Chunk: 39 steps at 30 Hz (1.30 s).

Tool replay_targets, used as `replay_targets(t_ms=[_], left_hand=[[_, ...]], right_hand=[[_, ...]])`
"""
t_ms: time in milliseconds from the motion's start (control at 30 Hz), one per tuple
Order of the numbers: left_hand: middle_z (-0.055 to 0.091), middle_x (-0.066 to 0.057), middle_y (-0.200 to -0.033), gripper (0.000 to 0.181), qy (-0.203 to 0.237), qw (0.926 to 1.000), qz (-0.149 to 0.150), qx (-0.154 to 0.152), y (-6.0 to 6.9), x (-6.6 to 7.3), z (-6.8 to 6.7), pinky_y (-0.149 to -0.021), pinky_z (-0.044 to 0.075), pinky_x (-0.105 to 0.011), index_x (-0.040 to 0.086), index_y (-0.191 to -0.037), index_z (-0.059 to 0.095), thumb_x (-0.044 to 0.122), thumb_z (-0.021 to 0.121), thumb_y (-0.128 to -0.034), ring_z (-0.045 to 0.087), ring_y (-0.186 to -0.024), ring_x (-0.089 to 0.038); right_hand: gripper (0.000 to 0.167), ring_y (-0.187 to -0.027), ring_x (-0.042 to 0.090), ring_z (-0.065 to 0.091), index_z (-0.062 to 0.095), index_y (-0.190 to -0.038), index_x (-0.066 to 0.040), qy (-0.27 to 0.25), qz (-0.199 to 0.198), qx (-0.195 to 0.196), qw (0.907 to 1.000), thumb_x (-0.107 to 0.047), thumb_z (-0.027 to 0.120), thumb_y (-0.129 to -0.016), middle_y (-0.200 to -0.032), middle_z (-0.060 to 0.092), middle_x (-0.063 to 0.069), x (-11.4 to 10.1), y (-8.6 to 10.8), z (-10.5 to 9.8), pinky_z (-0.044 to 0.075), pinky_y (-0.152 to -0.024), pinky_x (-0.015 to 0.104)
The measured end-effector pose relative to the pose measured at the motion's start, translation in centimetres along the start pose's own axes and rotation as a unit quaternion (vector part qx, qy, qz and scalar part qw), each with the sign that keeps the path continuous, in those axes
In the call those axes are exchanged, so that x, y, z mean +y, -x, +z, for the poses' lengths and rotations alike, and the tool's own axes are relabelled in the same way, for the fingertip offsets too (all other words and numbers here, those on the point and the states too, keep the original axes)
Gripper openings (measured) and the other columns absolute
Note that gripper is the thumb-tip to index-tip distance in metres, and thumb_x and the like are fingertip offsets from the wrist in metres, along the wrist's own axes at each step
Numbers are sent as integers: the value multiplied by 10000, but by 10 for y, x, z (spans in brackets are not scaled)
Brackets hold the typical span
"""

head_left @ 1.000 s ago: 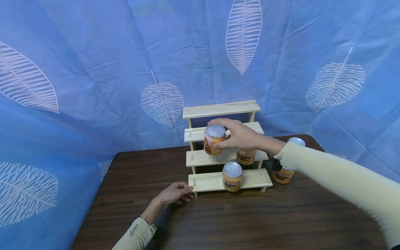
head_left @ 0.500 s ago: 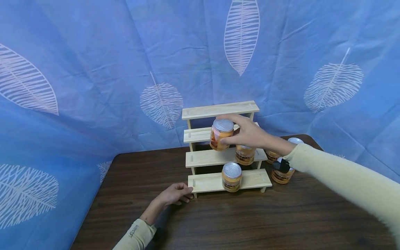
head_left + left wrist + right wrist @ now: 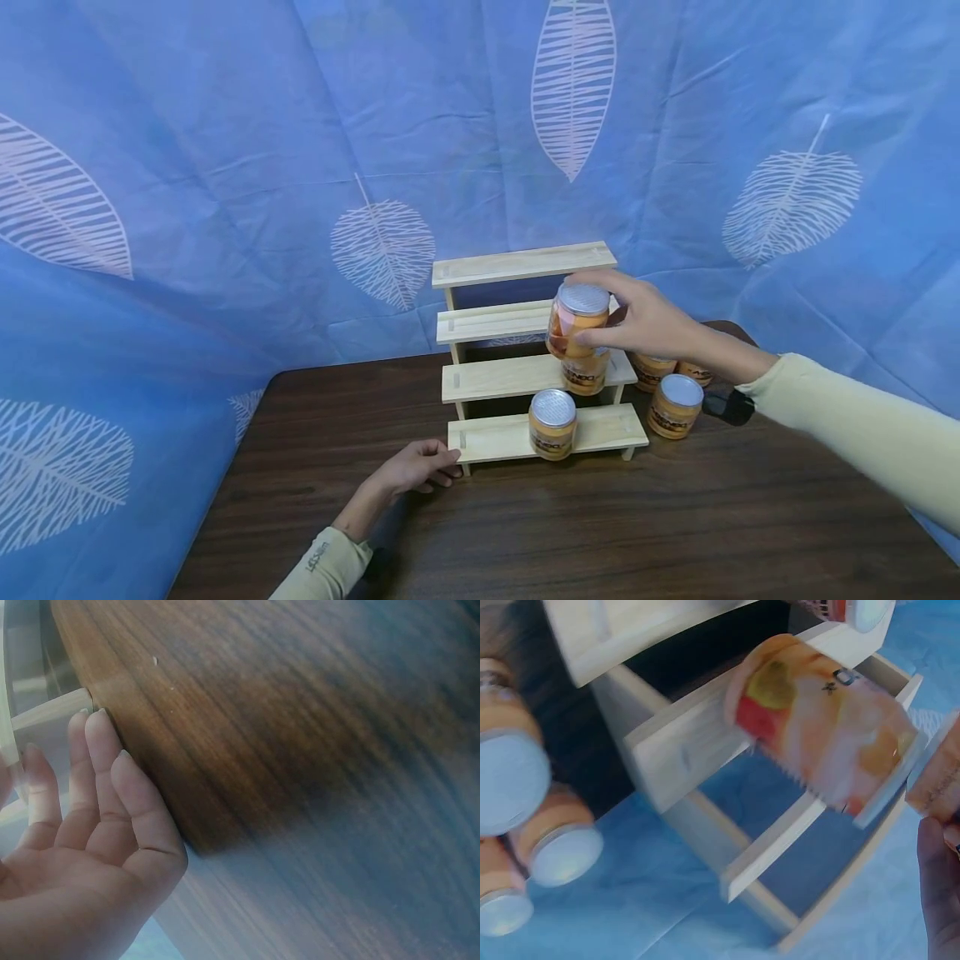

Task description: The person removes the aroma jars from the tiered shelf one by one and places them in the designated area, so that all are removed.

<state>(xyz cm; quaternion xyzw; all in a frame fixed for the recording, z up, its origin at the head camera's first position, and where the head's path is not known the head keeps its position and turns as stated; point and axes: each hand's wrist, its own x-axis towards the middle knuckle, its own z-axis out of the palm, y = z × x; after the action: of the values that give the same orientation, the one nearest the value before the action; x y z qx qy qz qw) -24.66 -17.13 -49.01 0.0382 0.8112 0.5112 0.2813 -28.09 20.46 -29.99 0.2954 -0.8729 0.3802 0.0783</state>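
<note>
My right hand (image 3: 645,321) grips a jar (image 3: 576,321) with a silver lid and orange label, its thumb at the near side. The jar is held tilted slightly above another jar (image 3: 585,372) on the second step of the wooden stepped rack (image 3: 491,379). In the right wrist view the held jar (image 3: 937,776) shows only at the right edge, beside the standing jar (image 3: 817,724). A further jar (image 3: 552,425) stands upright on the lowest step. My left hand (image 3: 415,467) pinches the left end of that step; in the left wrist view its fingers (image 3: 97,780) lie by a rack leg.
Several similar jars stand on the dark wooden table (image 3: 337,408) right of the rack, the nearest jar (image 3: 675,407) in full view and others partly behind my right arm. A blue cloth (image 3: 225,208) with white leaf prints hangs behind the table.
My right hand has carried the jar rightward and slightly up, from over the left-middle of the rack to above the jar on the second step. My left hand stays at the rack's end.
</note>
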Motion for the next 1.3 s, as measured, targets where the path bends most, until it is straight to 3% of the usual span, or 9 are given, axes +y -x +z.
replay_targets(t_ms=[133, 400, 567, 800, 1300], left_hand=[[752, -49, -1025, 395, 5, 10000, -17, -22, 0, -1, 0, -754, 506, -353, 62, -965, 609, 456, 602, -992, 706, -881, -161], [745, -56, -1044, 406, 0, 10000, -39, -40, 2, -1, -2, -763, 501, -361, 61, -968, 606, 466, 589, -996, 705, -900, -172], [745, -62, -1052, 392, -5, 10000, -13, -67, 4, 0, -2, -776, 513, -374, 70, -968, 610, 460, 586, -1000, 704, -905, -174], [738, -68, -1053, 378, -4, 10000, 21, -72, 6, 1, -1, -769, 510, -372, 85, -951, 607, 458, 581, -1003, 701, -902, -173], [745, -66, -1052, 391, -46, 9999, 33, -97, 3, 2, 0, -768, 510, -370, 71, -963, 610, 459, 585, -1000, 704, -898, -171]], right_hand=[[684, -1115, 204, 582, 509, -1449, -206, 244, 13, 201, 9995, -137, 817, -843, -1383, 541, 98, 2, 11, -14, 563, -773, 292], [729, -1057, -44, 528, 513, -1453, -219, 557, 129, 665, 9961, -120, 842, -811, -1397, 539, 58, 5, 35, -43, 531, -768, 187], [733, -993, -52, 552, 535, -1437, -214, 644, 357, 906, 9932, -88, 853, -789, -1371, 529, 13, 12, 55, -53, 518, -741, 147], [755, -928, -85, 547, 580, -1401, -198, 1001, 371, 1216, 9868, -51, 888, -727, -1282, 501, -203, 31, 80, -63, 492, -678, 114], [703, -961, -132, 486, 610, -1363, -171, 1428, 502, 1242, 9806, -88, 896, -726, -1210, 466, -335, 66, 124, -67, 482, -642, 138]])
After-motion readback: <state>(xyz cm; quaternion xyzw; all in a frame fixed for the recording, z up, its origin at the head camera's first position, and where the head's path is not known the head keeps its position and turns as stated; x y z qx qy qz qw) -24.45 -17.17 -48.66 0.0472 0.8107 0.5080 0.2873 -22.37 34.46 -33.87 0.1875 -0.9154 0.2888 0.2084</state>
